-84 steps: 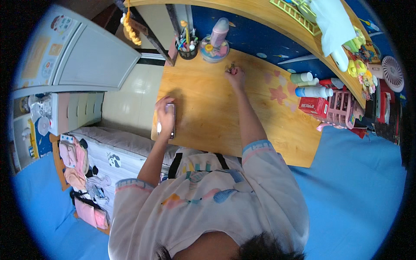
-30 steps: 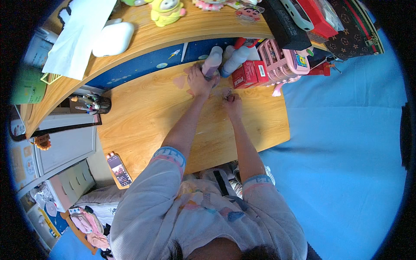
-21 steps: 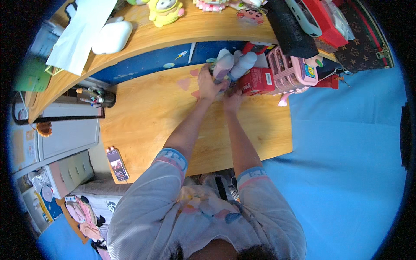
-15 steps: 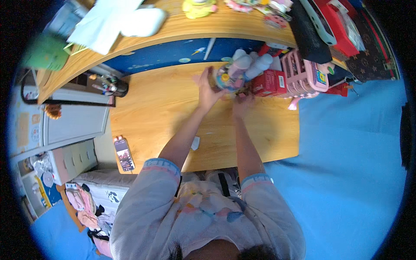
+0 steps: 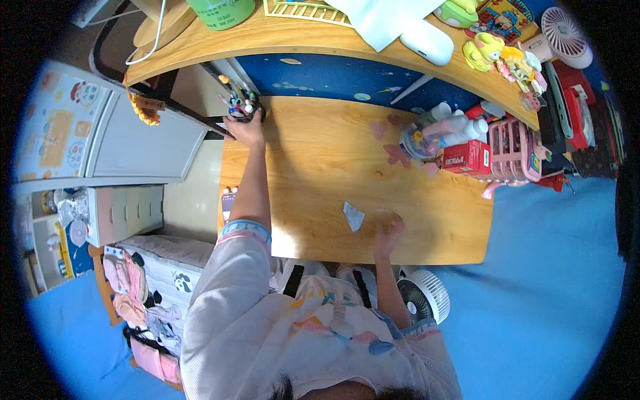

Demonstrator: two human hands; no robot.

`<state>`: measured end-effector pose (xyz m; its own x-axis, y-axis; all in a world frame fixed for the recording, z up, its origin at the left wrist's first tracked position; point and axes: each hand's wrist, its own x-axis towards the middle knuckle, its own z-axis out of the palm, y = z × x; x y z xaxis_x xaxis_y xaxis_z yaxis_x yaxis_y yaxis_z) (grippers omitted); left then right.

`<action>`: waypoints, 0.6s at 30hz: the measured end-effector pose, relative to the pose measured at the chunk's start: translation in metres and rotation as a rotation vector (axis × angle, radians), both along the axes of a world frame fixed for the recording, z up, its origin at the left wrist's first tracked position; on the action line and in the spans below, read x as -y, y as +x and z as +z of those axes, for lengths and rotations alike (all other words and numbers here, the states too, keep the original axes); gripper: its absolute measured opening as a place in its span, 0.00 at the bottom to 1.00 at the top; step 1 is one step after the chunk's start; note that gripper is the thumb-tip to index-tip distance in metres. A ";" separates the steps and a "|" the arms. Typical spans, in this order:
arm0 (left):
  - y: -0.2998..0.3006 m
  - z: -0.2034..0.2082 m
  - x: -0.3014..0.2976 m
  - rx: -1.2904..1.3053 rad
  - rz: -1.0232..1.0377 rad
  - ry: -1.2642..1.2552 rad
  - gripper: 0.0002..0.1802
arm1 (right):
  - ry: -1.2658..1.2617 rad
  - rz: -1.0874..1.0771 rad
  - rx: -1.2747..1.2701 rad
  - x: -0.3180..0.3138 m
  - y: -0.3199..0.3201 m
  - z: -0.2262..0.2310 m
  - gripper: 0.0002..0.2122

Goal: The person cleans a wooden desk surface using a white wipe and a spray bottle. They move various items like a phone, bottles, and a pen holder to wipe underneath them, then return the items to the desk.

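Note:
At the far left corner of the desk, my left hand [image 5: 247, 129] grips a dark round pen holder [image 5: 256, 117] filled with pens and other slim items. My right hand [image 5: 391, 232] is over the near part of the desk, its fingers loosely bent and somewhat blurred, with nothing visible in it. Beside it lies a small crumpled white piece, perhaps paper [image 5: 354, 216]. To the right stands a round clear container [image 5: 417, 143] with colourful contents, bottles next to it, and pink flower-like shapes [image 5: 398, 155] on the desktop around it.
A red box [image 5: 467, 157] and a pink basket [image 5: 513, 150] stand at the desk's right. A phone [image 5: 228, 205] lies by the left edge. Above the back runs a wooden shelf [image 5: 320, 41] with toys and a green tub [image 5: 223, 12]. A white fan [image 5: 427, 298] is below the front edge.
Both hands have left the clear container, which now stands by the red box. My left hand has moved left to the pen holder, my right hand back toward me. The view has shifted left.

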<state>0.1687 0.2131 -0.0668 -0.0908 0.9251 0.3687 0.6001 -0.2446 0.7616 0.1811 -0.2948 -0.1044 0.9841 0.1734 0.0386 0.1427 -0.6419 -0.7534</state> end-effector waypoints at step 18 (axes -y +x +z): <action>0.039 0.044 0.265 0.199 -0.797 -0.378 0.56 | -0.078 -0.007 0.033 0.016 -0.027 0.048 0.22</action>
<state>0.2073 -0.0516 -0.0228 0.5989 0.7975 0.0734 0.2086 -0.2438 0.9471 0.1542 -0.3113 -0.0568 0.9836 0.1707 0.0579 0.1624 -0.6996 -0.6959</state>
